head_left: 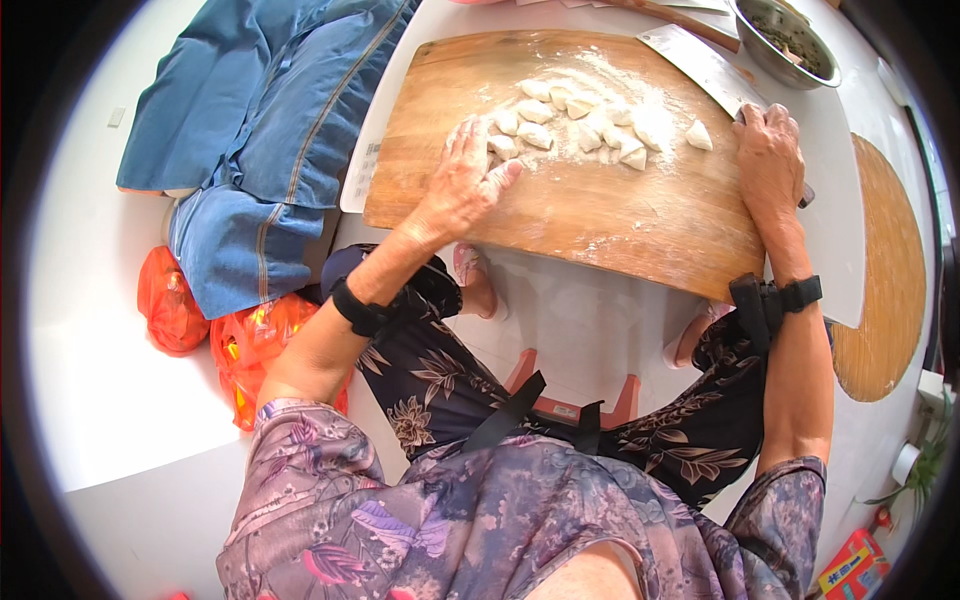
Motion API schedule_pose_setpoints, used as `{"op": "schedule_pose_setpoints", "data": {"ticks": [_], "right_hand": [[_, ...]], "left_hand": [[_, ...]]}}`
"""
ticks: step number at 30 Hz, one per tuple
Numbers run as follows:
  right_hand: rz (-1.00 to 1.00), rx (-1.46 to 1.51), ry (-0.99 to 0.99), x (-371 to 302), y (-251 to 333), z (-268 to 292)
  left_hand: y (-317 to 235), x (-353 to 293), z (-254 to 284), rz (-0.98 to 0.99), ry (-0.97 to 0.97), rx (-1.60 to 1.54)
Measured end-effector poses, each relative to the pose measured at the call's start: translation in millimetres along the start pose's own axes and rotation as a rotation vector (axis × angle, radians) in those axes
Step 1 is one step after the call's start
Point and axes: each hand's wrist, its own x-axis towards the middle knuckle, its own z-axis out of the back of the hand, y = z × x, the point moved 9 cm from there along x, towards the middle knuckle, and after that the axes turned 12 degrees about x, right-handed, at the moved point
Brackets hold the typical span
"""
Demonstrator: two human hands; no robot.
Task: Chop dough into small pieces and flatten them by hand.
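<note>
Several small pieces of white dough (535,135) lie in a floury cluster on a wooden board (620,240). One dough piece (698,135) sits apart, toward the right. My left hand (462,182) rests on the board at the cluster's left side, fingers extended and thumb pointing at the nearest pieces. At the board's right edge my right hand (770,160) is closed around the handle of a cleaver (700,72). The broad metal blade lies flat over the far right corner of the board, and the handle's end shows below my palm.
Beyond the blade are a wooden rolling pin (690,25) and a metal bowl (785,48) of dark chopped filling. A round wooden board (880,270) stands at right. Blue denim cloth (300,100) and red plastic bags (255,340) are at left. A red stool (575,408) is below me.
</note>
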Motion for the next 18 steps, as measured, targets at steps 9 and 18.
{"op": "schedule_pose_setpoints", "data": {"ticks": [9,18], "right_hand": [[0.003,-0.008,-0.007,0.1,3.6,-1.2],[-0.011,0.006,0.023,0.7,3.3,-1.3]], "left_hand": [[-101.4,22.5,-18.9,-0.299,-0.05,0.181],[-62.2,77.5,-24.5,-0.172,0.128,0.456]]}}
